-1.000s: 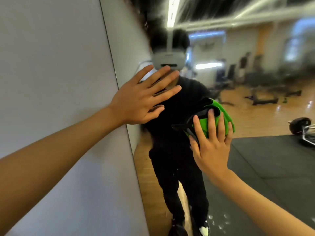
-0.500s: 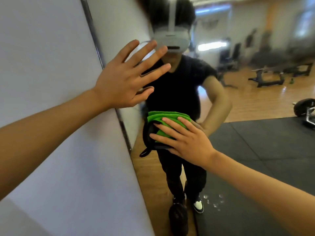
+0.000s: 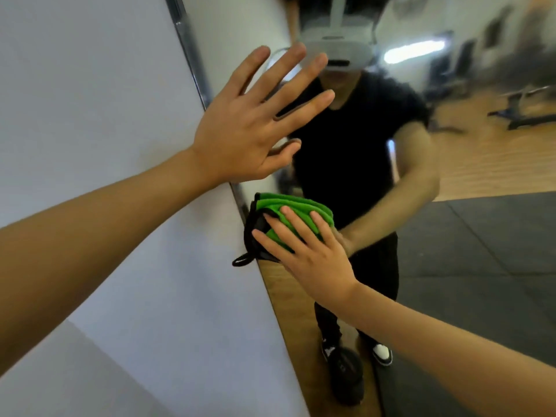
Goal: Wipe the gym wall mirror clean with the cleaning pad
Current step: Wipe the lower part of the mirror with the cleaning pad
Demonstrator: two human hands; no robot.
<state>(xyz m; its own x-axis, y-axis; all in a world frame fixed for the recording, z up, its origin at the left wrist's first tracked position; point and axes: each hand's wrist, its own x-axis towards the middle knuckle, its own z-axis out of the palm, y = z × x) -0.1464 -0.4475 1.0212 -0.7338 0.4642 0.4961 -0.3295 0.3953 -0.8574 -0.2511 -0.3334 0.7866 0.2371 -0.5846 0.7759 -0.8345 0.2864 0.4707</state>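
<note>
1. The wall mirror [image 3: 481, 266] fills the right side of the view, and its metal edge strip [image 3: 192, 52] runs slantwise from the top down toward the bottom, with a plain white wall [image 3: 90, 85] to the left of that strip.
2. The left hand [image 3: 240, 136] lies flat and spread against the glass just right of the edge strip, high up on the mirror. Its fingers are straight and fanned apart; it holds nothing.
3. The cleaning pad [image 3: 288, 215], green with a black border, sits against the mirror lower down, right beside the edge strip and below the left hand. A small black loop [image 3: 242, 261] hangs off its lower left corner, over the strip.
4. The right hand [image 3: 313, 254] presses the pad to the glass with straight, slightly parted fingers laid over the green cloth. The fingers do not curl round it.
5. In the mirror a person in a black shirt and dark trousers is reflected, wearing a pale headset [image 3: 337, 46].
6. Deeper in the reflection, right of the pad, I can see a wooden floor [image 3: 496, 164], dark rubber matting [image 3: 481, 236] and blurred gym benches.
7. A dark round weight [image 3: 346, 374] shows near the mirror's bottom, beside the reflected shoes.
</note>
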